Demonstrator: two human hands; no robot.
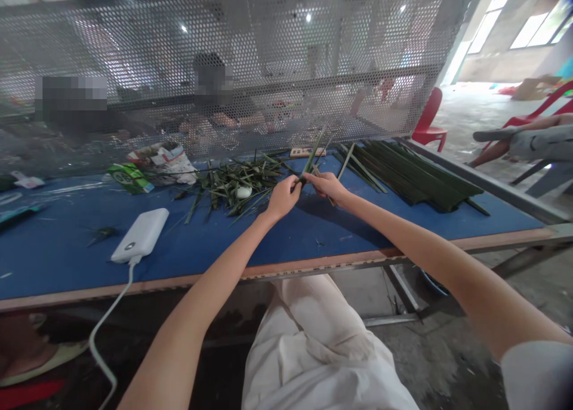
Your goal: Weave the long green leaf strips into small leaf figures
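Observation:
Above the blue table (268, 252), my two hands meet over a small bundle of green leaf strips (316, 147) whose long ends point up and away. My left hand (285, 197) is closed round the dark, folded part of it. My right hand (329, 187) pinches at the same strips from the other side, and a thin tan piece sticks out past its fingers; what that is I cannot tell. A heap of cut leaf pieces (224, 186) lies to the left, with a smooth pale egg-shaped thing (244, 193) on it. Long flat leaves (416, 174) are stacked at the right.
A white power bank (145, 234) with a cable lies on the left, near a green packet (129, 178) and a crumpled bag (174, 162). A power strip (308, 152) sits at the back. Behind a perforated metal screen (277, 46) are people. Red chairs (430, 120) stand right.

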